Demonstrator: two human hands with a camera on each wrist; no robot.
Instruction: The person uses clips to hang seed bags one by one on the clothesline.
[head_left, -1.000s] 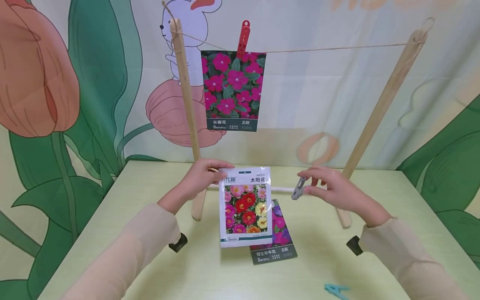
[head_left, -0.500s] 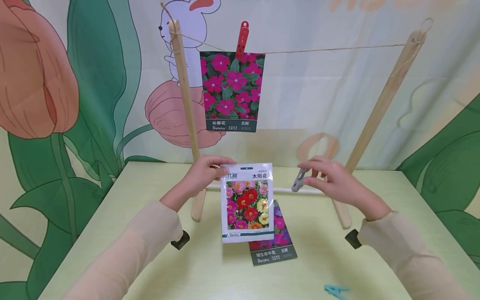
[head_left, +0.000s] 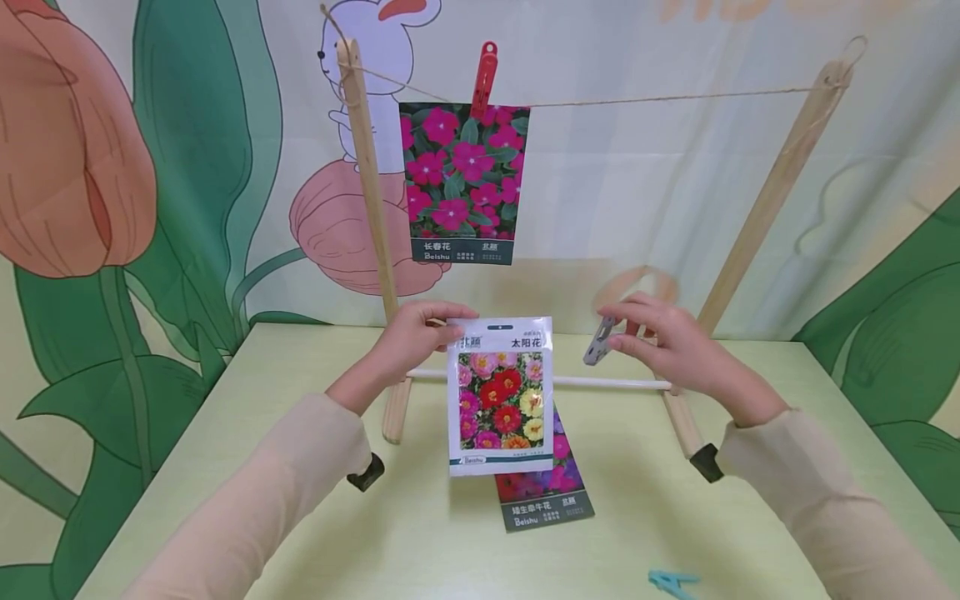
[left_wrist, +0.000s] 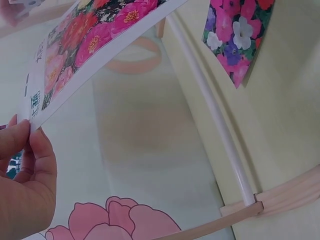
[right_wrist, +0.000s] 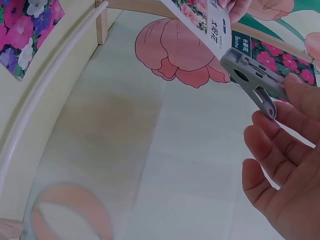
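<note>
My left hand (head_left: 416, 342) pinches the top left corner of a white seed packet (head_left: 500, 400) with red, pink and yellow flowers, held upright above the table. In the left wrist view thumb and fingers meet on the packet's corner. To its right, my right hand (head_left: 667, 337) pinches a grey clothespin (right_wrist: 252, 77) between thumb and fingers, apart from the packet. Behind and below the packet lies a second seed packet (head_left: 543, 508) with a dark band, partly covered in the head view. Overhead, a red clothespin (head_left: 485, 79) holds a magenta-flowered packet (head_left: 465, 179) on a string.
The twine (head_left: 675, 96) runs between a left wooden post (head_left: 371, 183) and a right wooden post (head_left: 772, 200). A white rod (head_left: 611, 382) joins the posts low down. A light blue clothespin (head_left: 672, 581) lies at the table's (head_left: 300, 550) front right. A printed cloth hangs behind.
My left hand has lifted the white packet slightly up and to the right. My right hand has also risen a little, still pinching the grey clothespin.
</note>
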